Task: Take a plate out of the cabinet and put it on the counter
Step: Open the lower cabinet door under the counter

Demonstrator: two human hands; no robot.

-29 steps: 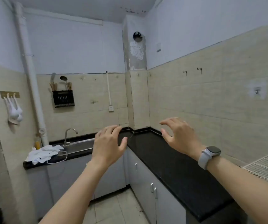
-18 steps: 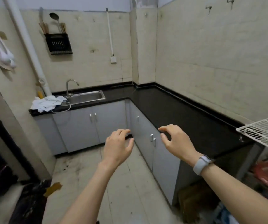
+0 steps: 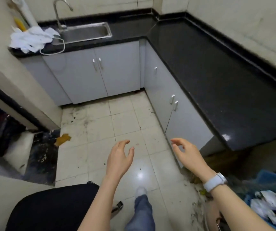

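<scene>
An L-shaped black counter point(image 3: 217, 67) runs along the back and right walls over grey base cabinets. One cabinet pair point(image 3: 99, 72) sits under the sink; another cabinet pair point(image 3: 175, 107) lines the right run. All doors are closed, and no plate is in sight. My left hand point(image 3: 119, 158) hovers over the floor tiles, fingers spread and curled, holding nothing. My right hand point(image 3: 186, 153), a white watch on its wrist, hangs empty just in front of the nearest right cabinet door.
A steel sink point(image 3: 85, 31) with a tap sits in the back counter, with a white cloth point(image 3: 32, 39) and cable beside it. The tiled floor point(image 3: 117, 124) is dirty, with a yellow scrap point(image 3: 62, 139). Bags and clutter point(image 3: 267, 202) fill the lower right; a dark doorway opens left.
My view has tilted steeply down from the walls to the floor and cabinets. Both hands dropped lower and stay empty.
</scene>
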